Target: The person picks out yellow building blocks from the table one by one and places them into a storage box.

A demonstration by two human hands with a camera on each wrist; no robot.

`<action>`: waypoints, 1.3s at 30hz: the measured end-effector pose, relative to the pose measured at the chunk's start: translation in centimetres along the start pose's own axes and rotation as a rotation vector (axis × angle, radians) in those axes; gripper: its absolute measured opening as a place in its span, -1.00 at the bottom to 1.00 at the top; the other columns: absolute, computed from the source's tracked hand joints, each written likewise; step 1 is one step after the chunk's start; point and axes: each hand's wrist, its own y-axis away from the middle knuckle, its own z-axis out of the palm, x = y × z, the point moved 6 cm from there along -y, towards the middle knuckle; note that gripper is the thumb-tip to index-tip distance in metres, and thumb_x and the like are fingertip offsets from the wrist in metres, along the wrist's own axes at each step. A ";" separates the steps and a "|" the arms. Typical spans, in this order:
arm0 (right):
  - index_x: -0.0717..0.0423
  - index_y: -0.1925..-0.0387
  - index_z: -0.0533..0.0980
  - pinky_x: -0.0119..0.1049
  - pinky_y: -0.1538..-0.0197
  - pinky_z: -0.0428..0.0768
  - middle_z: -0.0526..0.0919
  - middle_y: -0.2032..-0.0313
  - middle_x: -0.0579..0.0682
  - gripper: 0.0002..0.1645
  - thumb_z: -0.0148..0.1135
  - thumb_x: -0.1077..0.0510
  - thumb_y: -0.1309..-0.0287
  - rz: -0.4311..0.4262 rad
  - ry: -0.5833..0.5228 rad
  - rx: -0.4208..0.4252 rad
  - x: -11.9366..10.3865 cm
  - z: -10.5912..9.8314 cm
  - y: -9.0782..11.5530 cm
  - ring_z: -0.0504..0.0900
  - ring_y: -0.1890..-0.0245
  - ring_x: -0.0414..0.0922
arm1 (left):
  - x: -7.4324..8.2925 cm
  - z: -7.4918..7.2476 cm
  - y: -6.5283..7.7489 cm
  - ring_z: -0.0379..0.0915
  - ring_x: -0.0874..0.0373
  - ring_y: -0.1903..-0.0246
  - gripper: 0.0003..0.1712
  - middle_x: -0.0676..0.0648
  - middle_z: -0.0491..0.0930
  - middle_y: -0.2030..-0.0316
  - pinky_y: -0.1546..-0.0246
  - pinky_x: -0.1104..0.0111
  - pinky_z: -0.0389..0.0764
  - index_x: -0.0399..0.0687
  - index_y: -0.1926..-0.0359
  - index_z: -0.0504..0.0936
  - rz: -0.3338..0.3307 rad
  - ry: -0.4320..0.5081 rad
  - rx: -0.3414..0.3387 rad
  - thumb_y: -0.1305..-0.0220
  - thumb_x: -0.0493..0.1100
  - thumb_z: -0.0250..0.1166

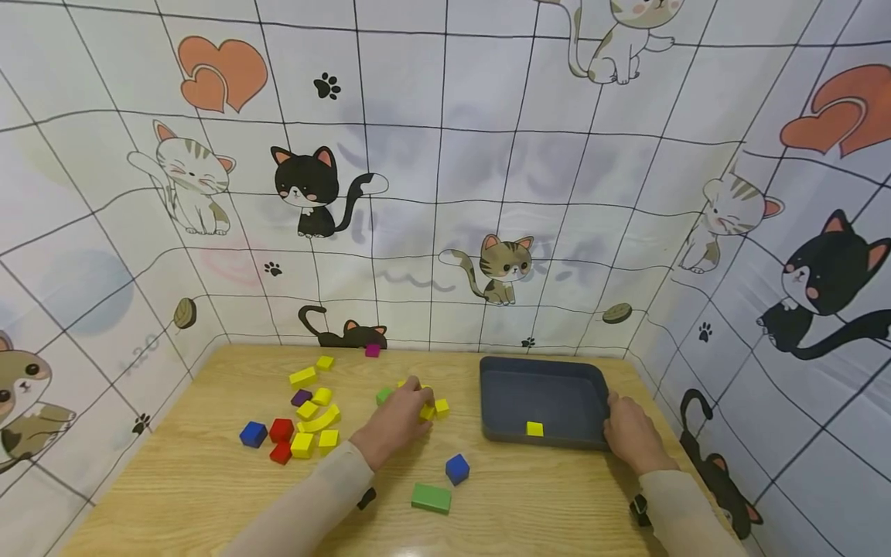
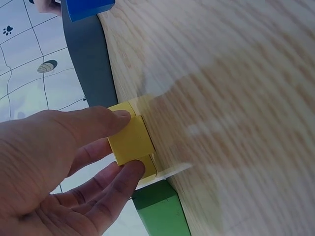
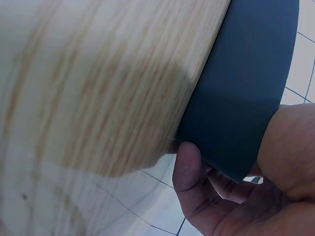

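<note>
My left hand (image 1: 395, 418) is over the middle of the table and pinches a yellow block (image 2: 132, 140) between thumb and fingers. More yellow sits right behind that block in the left wrist view, and a green block (image 2: 160, 209) stands close to the fingers. Another yellow block (image 1: 442, 407) lies just right of the hand. My right hand (image 1: 635, 435) grips the right edge of a dark grey tray (image 1: 543, 391), thumb and fingers around its rim. One yellow block (image 1: 534, 428) lies inside the tray near its front wall.
On the left lie several yellow blocks (image 1: 319, 420), two red blocks (image 1: 281, 430), a blue block (image 1: 254, 434) and a purple block (image 1: 301, 398). A magenta block (image 1: 372, 350) touches the back edge. Nearer me are a blue block (image 1: 457, 469) and a green block (image 1: 431, 498). Cat-print sheets surround the table.
</note>
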 end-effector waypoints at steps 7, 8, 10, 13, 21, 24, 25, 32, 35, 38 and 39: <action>0.59 -0.24 0.29 0.07 0.33 0.60 0.52 0.22 0.36 -0.39 0.22 0.39 -0.21 0.017 -0.003 -0.009 0.2 0.1 0.0 0.58 0.27 0.25 | 0.3 -0.3 0.0 0.43 0.21 0.33 -0.64 -0.02 0.41 0.17 0.25 0.52 0.58 -0.08 0.03 0.64 0.013 -0.014 0.012 -0.16 -0.16 0.52; 0.59 -0.25 0.29 0.07 0.33 0.59 0.52 0.22 0.36 -0.39 0.21 0.39 -0.22 0.019 -0.004 -0.013 0.2 0.1 0.0 0.58 0.26 0.26 | 0.3 -0.4 0.0 0.43 0.21 0.33 -0.64 -0.02 0.41 0.18 0.26 0.53 0.58 -0.08 0.03 0.64 0.015 -0.014 0.018 -0.16 -0.17 0.51; 0.59 -0.25 0.28 0.07 0.33 0.59 0.52 0.21 0.37 -0.39 0.20 0.39 -0.23 0.019 -0.003 -0.019 0.2 0.1 -0.1 0.58 0.26 0.26 | 0.5 -0.6 0.0 0.43 0.21 0.33 -0.64 -0.01 0.40 0.18 0.26 0.54 0.57 -0.08 0.03 0.63 0.016 -0.007 0.031 -0.17 -0.17 0.51; 0.60 -0.25 0.28 0.06 0.33 0.59 0.52 0.21 0.37 -0.39 0.20 0.39 -0.22 0.015 -0.003 -0.016 0.2 0.2 -0.1 0.58 0.26 0.25 | 0.7 -1.0 -0.1 0.44 0.20 0.31 -0.63 -0.01 0.40 0.17 0.24 0.53 0.58 -0.09 0.01 0.62 0.027 0.007 0.052 -0.18 -0.18 0.50; 0.61 -0.22 0.29 0.09 0.33 0.60 0.52 0.22 0.39 -0.39 0.22 0.39 -0.20 -0.002 0.001 0.006 0.1 0.2 0.0 0.58 0.26 0.27 | 1.7 -1.7 -0.7 0.44 0.22 0.31 -0.61 0.02 0.39 0.16 0.26 0.52 0.57 -0.06 -0.01 0.61 0.053 0.010 0.096 -0.19 -0.15 0.49; 0.61 -0.21 0.29 0.10 0.32 0.60 0.52 0.22 0.39 -0.40 0.22 0.40 -0.19 0.000 0.003 0.006 0.2 0.2 -0.1 0.58 0.26 0.28 | 2.4 -1.9 -1.2 0.41 0.22 0.35 -0.62 0.02 0.37 0.18 0.32 0.53 0.54 -0.06 0.00 0.61 0.079 0.004 0.122 -0.18 -0.14 0.50; 0.61 -0.21 0.29 0.10 0.32 0.60 0.52 0.22 0.39 -0.40 0.22 0.40 -0.20 0.003 0.001 0.003 0.2 0.2 -0.1 0.58 0.26 0.28 | 2.7 -1.9 -1.5 0.40 0.21 0.35 -0.61 0.02 0.37 0.18 0.32 0.54 0.54 -0.06 0.00 0.61 0.089 0.004 0.130 -0.18 -0.14 0.50; 0.61 -0.24 0.27 0.07 0.34 0.59 0.51 0.20 0.40 -0.38 0.22 0.39 -0.21 -0.003 -0.004 -0.015 0.2 0.1 0.0 0.57 0.25 0.27 | 4.7 -1.5 -3.6 0.40 0.21 0.35 -0.60 0.01 0.36 0.18 0.31 0.55 0.54 -0.07 0.01 0.59 0.133 0.019 0.164 -0.17 -0.13 0.51; 0.62 -0.23 0.27 0.07 0.34 0.60 0.51 0.20 0.41 -0.38 0.23 0.40 -0.21 -0.010 -0.006 -0.015 0.1 0.1 0.0 0.57 0.25 0.29 | 5.7 -1.0 -4.7 0.40 0.21 0.33 -0.59 0.01 0.36 0.16 0.29 0.55 0.53 -0.08 -0.01 0.60 0.146 0.016 0.181 -0.18 -0.14 0.50; 0.62 -0.23 0.28 0.10 0.31 0.60 0.52 0.19 0.42 -0.38 0.23 0.40 -0.20 -0.008 -0.005 -0.013 0.1 0.1 0.0 0.57 0.22 0.31 | 6.6 -0.4 -5.8 0.40 0.23 0.30 -0.60 0.01 0.37 0.16 0.29 0.57 0.53 -0.08 -0.02 0.61 0.152 0.007 0.191 -0.19 -0.13 0.50; 0.62 -0.22 0.28 0.11 0.30 0.60 0.52 0.19 0.42 -0.39 0.23 0.40 -0.20 -0.006 -0.005 -0.012 0.0 0.0 0.0 0.57 0.21 0.32 | 6.9 -0.2 -6.1 0.40 0.24 0.29 -0.60 0.01 0.37 0.15 0.28 0.58 0.52 -0.08 -0.02 0.61 0.151 0.000 0.191 -0.19 -0.13 0.50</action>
